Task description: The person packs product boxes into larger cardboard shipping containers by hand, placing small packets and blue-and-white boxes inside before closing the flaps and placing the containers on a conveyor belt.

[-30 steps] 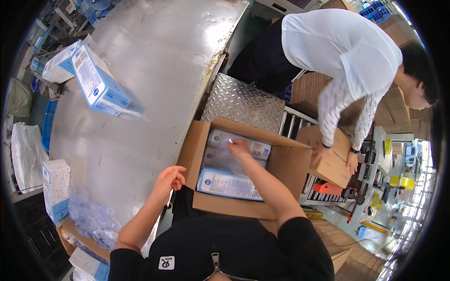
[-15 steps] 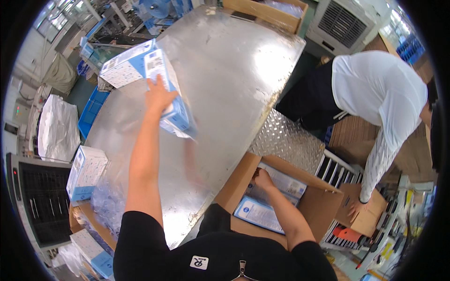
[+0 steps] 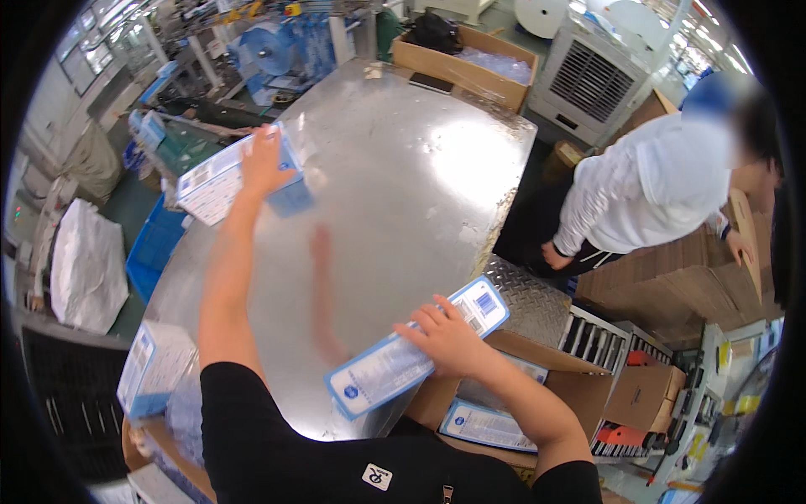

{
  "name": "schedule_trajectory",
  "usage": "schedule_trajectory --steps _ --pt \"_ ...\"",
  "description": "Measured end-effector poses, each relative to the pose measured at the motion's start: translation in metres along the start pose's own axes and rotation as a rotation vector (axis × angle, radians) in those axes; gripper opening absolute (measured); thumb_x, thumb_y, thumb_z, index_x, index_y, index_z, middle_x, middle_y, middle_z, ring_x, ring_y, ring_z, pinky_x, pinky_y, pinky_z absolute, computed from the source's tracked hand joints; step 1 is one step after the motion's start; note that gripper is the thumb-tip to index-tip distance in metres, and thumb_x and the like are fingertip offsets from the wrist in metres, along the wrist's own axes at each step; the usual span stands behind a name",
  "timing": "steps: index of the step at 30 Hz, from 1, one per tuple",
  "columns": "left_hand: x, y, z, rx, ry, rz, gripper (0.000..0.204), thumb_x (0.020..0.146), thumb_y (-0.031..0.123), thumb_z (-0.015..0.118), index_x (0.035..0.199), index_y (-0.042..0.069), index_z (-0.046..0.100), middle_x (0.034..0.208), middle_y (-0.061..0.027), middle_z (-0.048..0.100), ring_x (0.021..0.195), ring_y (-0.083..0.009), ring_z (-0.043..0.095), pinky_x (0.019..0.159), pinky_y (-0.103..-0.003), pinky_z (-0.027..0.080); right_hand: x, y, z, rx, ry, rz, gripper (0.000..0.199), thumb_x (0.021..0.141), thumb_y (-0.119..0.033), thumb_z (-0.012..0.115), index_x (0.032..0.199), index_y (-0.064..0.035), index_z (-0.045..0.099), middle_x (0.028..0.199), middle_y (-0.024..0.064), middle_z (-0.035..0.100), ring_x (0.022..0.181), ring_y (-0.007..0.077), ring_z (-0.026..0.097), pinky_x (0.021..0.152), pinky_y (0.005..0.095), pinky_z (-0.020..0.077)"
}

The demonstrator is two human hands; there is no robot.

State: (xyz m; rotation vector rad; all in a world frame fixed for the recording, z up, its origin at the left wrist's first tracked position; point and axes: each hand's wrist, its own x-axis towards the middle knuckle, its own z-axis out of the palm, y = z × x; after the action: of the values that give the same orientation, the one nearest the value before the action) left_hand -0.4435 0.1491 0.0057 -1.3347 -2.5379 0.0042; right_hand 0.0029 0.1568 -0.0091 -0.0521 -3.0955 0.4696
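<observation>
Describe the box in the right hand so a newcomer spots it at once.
Find the big metal table, then the open cardboard carton by its lower right edge. Up-left of it in view, the right hand holds a long blue-and-white box slanting up to the right. Unlike the similar boxes inside, it crosses the table's edge.

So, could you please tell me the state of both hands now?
Left hand: on the dotted box; grip cannot be told.
Right hand: holding the long blue-and-white box.

Wears blk short-slv top [image 3: 336,458] w/ wht patch [image 3: 377,477] & zip pull [image 3: 447,493].
</observation>
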Motion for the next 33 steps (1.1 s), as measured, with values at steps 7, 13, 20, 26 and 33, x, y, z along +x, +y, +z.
schedule_trajectory --steps 7,13,20,26,33 --pt "0.094 -0.002 0.075 -0.06 -0.153 -0.227 0.068 0.081 0.027 0.056 0.142 0.027 0.025 0.149 -0.0056 0.018 0.138 -0.0223 0.015 0.1 -0.067 0.016 -0.001 -0.001 -0.008 -0.089 -0.091 0.07 0.077 0.055 -0.019 0.076 0.126 -0.0151 0.046 0.113 0.0108 0.05 0.113 0.0262 0.046 0.106 0.0444 0.0245" --pt "0.078 0.019 0.097 -0.143 -0.05 -0.098 0.029 0.084 0.016 0.05 0.112 0.013 0.053 0.12 -0.0063 0.05 0.116 -0.0266 0.045 0.093 -0.066 0.026 -0.001 0.002 0.001 -0.068 -0.063 0.09 0.08 0.051 -0.017 0.077 0.125 -0.0138 0.047 0.112 0.0103 0.05 0.113 0.0267 0.046 0.106 0.0442 0.0247" --pt "-0.156 0.01 0.023 -0.642 0.069 0.801 0.007 0.071 0.001 0.055 0.075 0.006 0.051 0.093 -0.0145 0.057 0.097 -0.0331 0.052 0.099 -0.054 0.029 -0.007 0.003 0.013 -0.037 0.048 0.056 0.078 0.051 -0.021 0.077 0.123 -0.0133 0.048 0.11 0.0108 0.052 0.112 0.0268 0.046 0.103 0.0422 0.0263" --pt "-0.293 -0.004 -0.112 -0.681 -0.185 0.496 0.012 0.065 0.004 0.066 0.071 0.005 0.055 0.085 -0.0132 0.06 0.085 -0.0303 0.057 0.093 -0.045 0.038 -0.005 -0.011 0.004 -0.122 -0.116 -0.046 0.072 0.058 -0.014 0.072 0.124 -0.0066 0.045 0.11 0.0135 0.051 0.109 0.0285 0.046 0.095 0.0402 0.0303" --pt "-0.242 0.138 -0.065 -0.362 -0.024 0.392 0.093 0.054 0.017 0.078 0.136 0.012 0.034 0.123 -0.0198 0.046 0.111 -0.0357 0.046 0.09 -0.044 0.039 -0.037 -0.075 0.021 -0.167 0.09 -0.147 0.072 0.055 -0.017 0.073 0.121 -0.0053 0.047 0.108 0.0119 0.053 0.105 0.027 0.05 0.089 0.0414 0.0344"
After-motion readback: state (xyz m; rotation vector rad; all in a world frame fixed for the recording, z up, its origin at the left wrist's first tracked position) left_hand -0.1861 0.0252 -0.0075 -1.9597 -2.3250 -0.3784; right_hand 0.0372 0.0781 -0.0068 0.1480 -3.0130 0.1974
